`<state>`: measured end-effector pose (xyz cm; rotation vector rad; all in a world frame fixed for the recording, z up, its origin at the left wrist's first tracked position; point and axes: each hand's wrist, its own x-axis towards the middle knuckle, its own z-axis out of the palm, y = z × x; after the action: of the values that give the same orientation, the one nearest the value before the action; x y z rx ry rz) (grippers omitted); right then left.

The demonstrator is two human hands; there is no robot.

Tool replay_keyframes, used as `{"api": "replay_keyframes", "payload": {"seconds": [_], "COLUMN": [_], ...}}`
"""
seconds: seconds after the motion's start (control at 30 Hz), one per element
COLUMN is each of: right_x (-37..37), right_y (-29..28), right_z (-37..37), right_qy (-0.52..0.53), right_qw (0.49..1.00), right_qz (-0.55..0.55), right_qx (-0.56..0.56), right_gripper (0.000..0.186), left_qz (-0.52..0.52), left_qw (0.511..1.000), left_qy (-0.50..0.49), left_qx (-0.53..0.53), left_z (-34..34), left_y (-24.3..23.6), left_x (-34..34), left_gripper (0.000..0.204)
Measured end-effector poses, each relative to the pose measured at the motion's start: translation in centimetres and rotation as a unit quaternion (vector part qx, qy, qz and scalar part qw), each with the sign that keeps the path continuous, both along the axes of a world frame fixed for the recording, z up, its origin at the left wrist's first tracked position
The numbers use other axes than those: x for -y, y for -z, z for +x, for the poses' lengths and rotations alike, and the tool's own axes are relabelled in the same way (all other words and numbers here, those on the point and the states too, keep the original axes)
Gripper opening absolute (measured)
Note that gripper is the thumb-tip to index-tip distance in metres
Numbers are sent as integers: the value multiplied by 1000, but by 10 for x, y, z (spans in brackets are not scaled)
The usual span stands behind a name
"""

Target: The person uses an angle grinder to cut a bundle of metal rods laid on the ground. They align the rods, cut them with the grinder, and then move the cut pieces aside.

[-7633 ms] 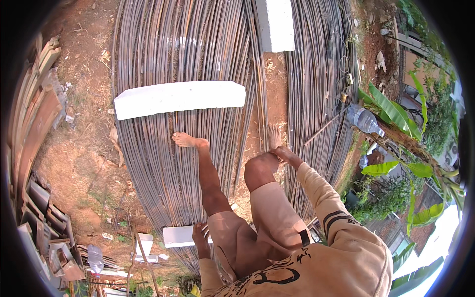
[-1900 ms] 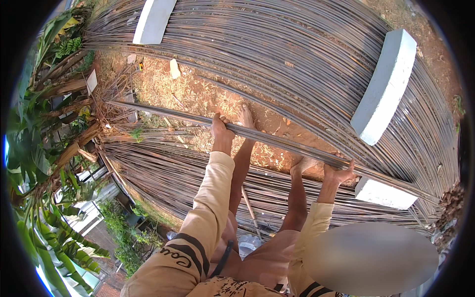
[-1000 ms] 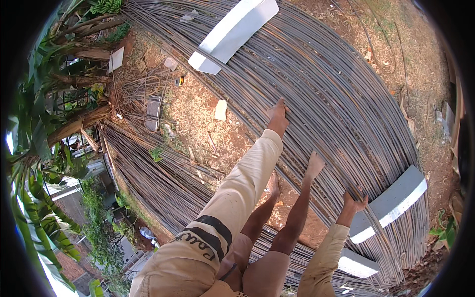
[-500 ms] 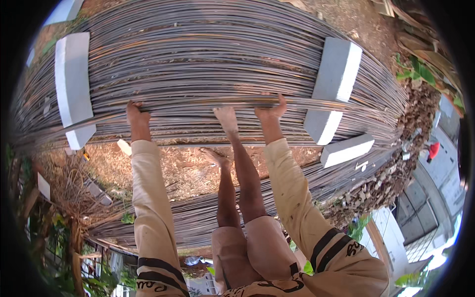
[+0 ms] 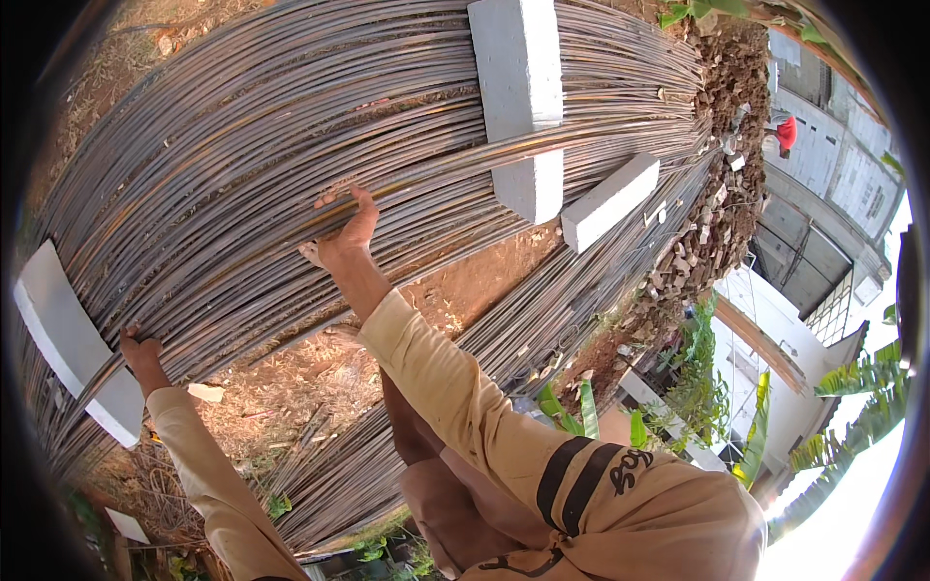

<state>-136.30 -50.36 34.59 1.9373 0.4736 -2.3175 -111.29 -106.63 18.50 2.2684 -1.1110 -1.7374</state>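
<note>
Long, thin steel rods, grey with rusty streaks, lie side by side in a wide layer. My right hand is closed around a bundle of rods near the layer's close edge, with the thumb on the far side. Farther left, my left hand grips the same bundle, its fingers partly hidden. This bundle passes over the pale concrete block at right and the other concrete block at left. Behind my right wrist, my bare foot shows only in part.
A shorter white block lies right of the layer. Another stack of rods runs along the near side, past dry, straw-strewn soil. Broken bricks and rubble edge the right. A person in red is far right.
My view has swung to the right, so the rods now slant and the blocks appear farther left. Both hands stay on the bundle, and they look farther apart in depth.
</note>
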Motion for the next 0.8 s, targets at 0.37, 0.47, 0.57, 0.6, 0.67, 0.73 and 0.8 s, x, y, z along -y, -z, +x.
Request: {"api": "replay_keyframes", "payload": {"seconds": [0.37,0.47,0.57,0.6,0.67,0.73,0.8], "right_x": [35,28,21,20,23,-12,-66], "right_y": [32,41,45,51,40,48,51], "right_z": [31,34,37,43,48,74,96], "right_qy": [-17,-42,-106,-135,-194,-221,-255], "right_qw": [1000,999,994,991,975,975,964], "right_qz": [5,13,-1,-12,16,-24,-51], "right_qx": [1,-29,-4,11,111,-11,-59], "right_gripper": [29,29,41,49,83,94,79], "left_qz": [-43,-22,9,15,6,-8,61], "left_qw": [996,999,997,992,990,995,975], "left_qy": [-15,-4,75,126,140,86,-198], "left_qx": [74,36,-6,-15,-29,-54,-83], "left_z": [-17,-23,-21,-5,8,-12,-89], "left_y": [11,18,10,0,-22,-33,-67], "left_x": [-9,-10,-4,1,5,-43,-129], "left_gripper": [28,24,26,29,40,64,101]}}
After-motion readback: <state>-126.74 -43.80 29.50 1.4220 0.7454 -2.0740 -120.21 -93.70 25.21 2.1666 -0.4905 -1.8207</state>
